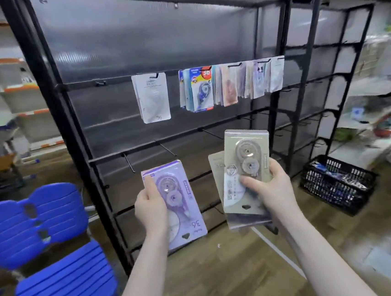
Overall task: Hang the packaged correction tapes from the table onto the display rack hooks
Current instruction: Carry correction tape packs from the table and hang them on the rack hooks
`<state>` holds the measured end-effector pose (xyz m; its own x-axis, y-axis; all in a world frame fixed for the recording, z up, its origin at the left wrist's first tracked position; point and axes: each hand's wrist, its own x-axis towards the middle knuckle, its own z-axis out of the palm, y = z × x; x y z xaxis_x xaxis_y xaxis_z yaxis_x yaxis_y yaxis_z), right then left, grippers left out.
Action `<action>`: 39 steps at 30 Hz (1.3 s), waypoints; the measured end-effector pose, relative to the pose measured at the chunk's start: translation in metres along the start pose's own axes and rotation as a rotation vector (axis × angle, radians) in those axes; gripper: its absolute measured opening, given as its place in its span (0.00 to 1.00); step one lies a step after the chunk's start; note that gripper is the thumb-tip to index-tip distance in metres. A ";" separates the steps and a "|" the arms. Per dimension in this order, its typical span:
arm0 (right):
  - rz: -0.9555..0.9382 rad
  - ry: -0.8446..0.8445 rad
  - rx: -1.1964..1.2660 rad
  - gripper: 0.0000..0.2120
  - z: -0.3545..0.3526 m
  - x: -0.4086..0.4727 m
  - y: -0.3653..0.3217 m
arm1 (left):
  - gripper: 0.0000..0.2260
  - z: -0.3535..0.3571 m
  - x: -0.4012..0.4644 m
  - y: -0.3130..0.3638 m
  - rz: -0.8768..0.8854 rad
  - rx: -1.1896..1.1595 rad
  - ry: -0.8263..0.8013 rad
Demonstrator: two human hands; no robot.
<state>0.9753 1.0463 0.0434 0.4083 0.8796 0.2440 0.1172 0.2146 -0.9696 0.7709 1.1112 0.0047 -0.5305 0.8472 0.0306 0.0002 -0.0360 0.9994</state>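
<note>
My left hand (150, 208) grips a purple packaged correction tape (184, 211), held upside down with its hang hole at the bottom. My right hand (269, 188) holds a small stack of beige packaged correction tapes (245, 164), also upside down. Both hands are in front of the black display rack (79, 144). On its upper bar hang a white pack (152, 97) and a row of several packs (231, 83) to the right. Bare hooks (129, 162) stick out from the lower bar just above my hands.
A blue plastic chair (47, 252) stands at the lower left beside the rack. A black basket (336, 182) with goods sits on the wooden floor at the right. Shelving with goods lines the far right and left.
</note>
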 end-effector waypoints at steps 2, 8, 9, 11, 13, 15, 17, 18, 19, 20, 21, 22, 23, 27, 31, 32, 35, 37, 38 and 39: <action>0.018 -0.021 0.032 0.17 0.008 0.038 0.002 | 0.25 0.030 0.027 0.003 -0.029 0.024 0.017; 0.038 -0.143 0.104 0.17 0.039 0.131 0.022 | 0.27 0.105 0.079 0.007 -0.084 0.067 0.057; 0.038 -0.167 0.101 0.17 0.043 0.145 0.028 | 0.27 0.116 0.085 0.007 -0.097 0.079 0.066; 0.038 -0.219 0.092 0.17 0.049 0.174 0.039 | 0.27 0.138 0.097 0.005 -0.099 0.078 0.091; 0.032 -0.264 0.091 0.17 0.052 0.203 0.049 | 0.27 0.160 0.110 0.002 -0.098 0.052 0.122; 0.023 -0.300 0.102 0.17 0.049 0.234 0.058 | 0.26 0.183 0.119 0.003 -0.088 0.035 0.146; 0.019 -0.349 0.106 0.17 0.045 0.266 0.066 | 0.25 0.206 0.124 0.006 -0.058 0.035 0.176; 0.026 -0.374 0.107 0.17 0.042 0.281 0.069 | 0.25 0.218 0.127 0.007 -0.047 0.037 0.191; 0.038 -0.392 0.113 0.17 0.039 0.296 0.073 | 0.24 0.229 0.129 0.008 -0.040 0.039 0.207; 0.051 -0.410 0.122 0.17 0.037 0.310 0.077 | 0.24 0.238 0.132 0.009 -0.039 0.041 0.225; 0.067 -0.431 0.133 0.17 0.035 0.322 0.080 | 0.24 0.247 0.134 0.011 -0.040 0.040 0.245; 0.088 -0.460 0.153 0.16 0.034 0.333 0.083 | 0.24 0.254 0.137 0.011 -0.042 0.034 0.266; 0.110 -0.498 0.181 0.16 0.033 0.343 0.085 | 0.23 0.260 0.139 0.012 -0.040 0.032 0.285; 0.179 -0.640 0.202 0.17 0.041 0.362 0.094 | 0.23 0.275 0.145 0.014 -0.017 0.059 0.347; 0.223 -0.638 0.202 0.17 0.053 0.368 0.103 | 0.22 0.283 0.149 0.020 0.005 0.065 0.331; 0.229 -0.635 0.212 0.17 0.055 0.369 0.103 | 0.21 0.283 0.151 0.020 0.005 0.047 0.319; 0.217 -0.638 0.217 0.16 0.064 0.373 0.105 | 0.20 0.280 0.156 0.021 0.003 0.012 0.267; 0.208 -0.649 0.217 0.17 0.071 0.374 0.106 | 0.15 0.276 0.161 0.018 0.002 0.033 0.201; 0.204 -0.654 0.217 0.17 0.074 0.374 0.107 | 0.14 0.275 0.164 0.016 -0.007 0.029 0.164; 0.200 -0.658 0.217 0.17 0.077 0.374 0.108 | 0.14 0.272 0.166 0.015 -0.021 0.009 0.130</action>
<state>1.0714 1.4310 0.0290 -0.2349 0.9697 0.0675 -0.1128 0.0418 -0.9927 0.9135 1.3951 0.0302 -0.6360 0.7716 0.0074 -0.0048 -0.0135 0.9999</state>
